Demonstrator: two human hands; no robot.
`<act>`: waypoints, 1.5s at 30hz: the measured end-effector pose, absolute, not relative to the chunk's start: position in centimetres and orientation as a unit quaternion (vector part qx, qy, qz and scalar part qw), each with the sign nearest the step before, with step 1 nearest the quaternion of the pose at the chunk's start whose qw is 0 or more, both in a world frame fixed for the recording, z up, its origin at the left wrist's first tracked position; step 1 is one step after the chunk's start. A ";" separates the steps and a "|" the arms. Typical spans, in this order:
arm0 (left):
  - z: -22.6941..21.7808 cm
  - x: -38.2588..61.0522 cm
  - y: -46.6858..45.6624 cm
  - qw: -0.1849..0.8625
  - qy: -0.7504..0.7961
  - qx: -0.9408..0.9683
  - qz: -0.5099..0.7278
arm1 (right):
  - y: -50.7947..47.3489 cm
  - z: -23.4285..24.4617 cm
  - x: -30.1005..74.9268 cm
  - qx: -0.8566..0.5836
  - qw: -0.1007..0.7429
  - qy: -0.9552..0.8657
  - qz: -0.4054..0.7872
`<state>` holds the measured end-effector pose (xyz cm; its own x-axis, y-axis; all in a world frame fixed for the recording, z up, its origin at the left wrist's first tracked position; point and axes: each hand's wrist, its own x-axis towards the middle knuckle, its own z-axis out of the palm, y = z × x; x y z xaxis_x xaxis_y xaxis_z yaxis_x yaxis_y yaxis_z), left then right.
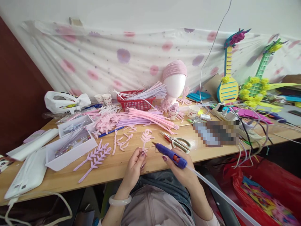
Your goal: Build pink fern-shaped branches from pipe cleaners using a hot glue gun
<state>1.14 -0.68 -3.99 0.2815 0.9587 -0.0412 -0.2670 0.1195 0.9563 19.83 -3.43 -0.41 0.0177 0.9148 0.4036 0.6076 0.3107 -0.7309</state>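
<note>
Between the fingers of my left hand [135, 164] is the stem of a pink pipe-cleaner sprig [146, 137], its small leaf loops pointing up and away from me. My right hand [184, 172] is wrapped round a blue hot glue gun [172, 157], whose nozzle points left toward the sprig without touching it. A long clear glue stick [221, 193] trails from the gun's back end. To the left lie two finished-looking lilac sprigs [95, 160] and several short pink pipe-cleaner pieces [123, 141]. Scissors [178, 142] rest just beyond the glue gun.
Bundled pink and purple pipe cleaners [145, 119] lie in front of a red basket [136, 102]. A white foam head [175, 83] stands behind. White bead boxes [70, 149] are at left. Power cords [249, 141] tangle at right, near a cardboard lute shape [227, 89].
</note>
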 end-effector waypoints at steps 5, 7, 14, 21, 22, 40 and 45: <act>-4.0 1.4 -0.8 0.648 0.375 0.437 0.499 | -1.5 0.4 25.1 -0.684 0.451 -0.565 0.093; -4.1 1.5 -0.8 0.648 0.379 0.423 0.507 | -0.1 0.7 27.4 -0.745 0.427 -0.507 0.074; -3.3 1.4 -0.7 0.654 0.401 0.348 0.539 | 2.4 -0.3 30.8 -0.798 0.362 -0.479 0.058; -3.1 -0.2 0.5 0.597 0.438 0.356 0.571 | -2.1 -1.2 30.8 -0.828 0.382 -0.410 0.002; -3.2 -0.4 0.5 0.592 0.440 0.356 0.574 | -3.0 -1.0 30.8 -0.840 0.365 -0.402 -0.013; -2.7 -1.2 0.6 0.629 0.423 0.297 0.580 | 1.7 -0.7 15.1 -0.509 0.268 -0.803 0.156; -3.0 -1.2 0.7 0.629 0.425 0.306 0.575 | 1.7 -1.3 14.3 -0.497 0.278 -0.813 0.124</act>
<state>-1.19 0.71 -2.96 -0.0209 0.9830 -0.1825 -0.4630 0.1523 0.8732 14.35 1.69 -1.34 -0.3511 0.8766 0.3291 0.7386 0.4753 -0.4782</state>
